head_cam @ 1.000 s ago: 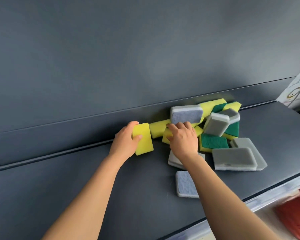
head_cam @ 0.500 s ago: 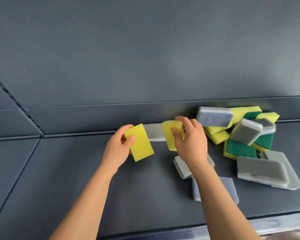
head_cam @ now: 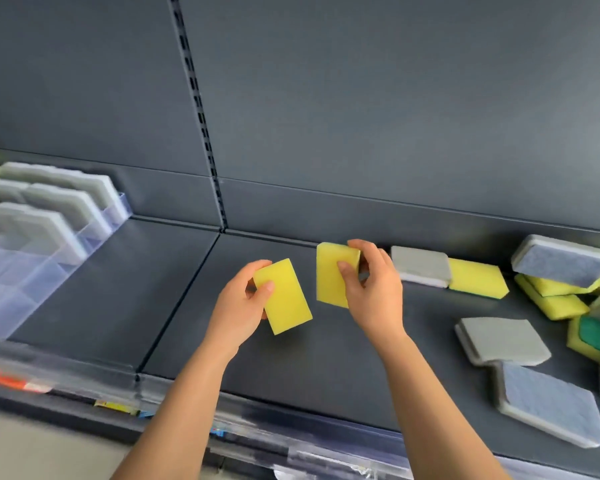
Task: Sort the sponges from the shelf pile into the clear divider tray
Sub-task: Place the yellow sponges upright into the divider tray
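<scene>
Fingers point(head_cam: 254, 268) of left hand point(head_cam: 238, 310) curl round a yellow sponge point(head_cam: 286, 299), thumb on its front face, sponge tilted and off the shelf point(head_cam: 101, 299). Right hand point(head_cam: 374, 292) pinches second yellow sponge point(head_cam: 331, 275), thumb in front, fingers over the top edge, also lifted. The two sponges are just apart, mid-shelf. Nearest: clear price rail point(head_cam: 291, 438) along the front edge. Near right: blue-faced sponge point(head_cam: 551, 407) lying flat, flat grey sponge point(head_cam: 503, 341) just behind it, touching. Farther right: loose pile point(head_cam: 561, 261) of yellow, green and grey sponges, cut off by the frame. By the back wall: grey-topped sponge point(head_cam: 420, 265) touching a yellow-green one point(head_cam: 475, 278). Far left: clear divider tray point(head_cam: 21, 271), blurred, upright grey sponges point(head_cam: 66, 209) in its far compartments.
</scene>
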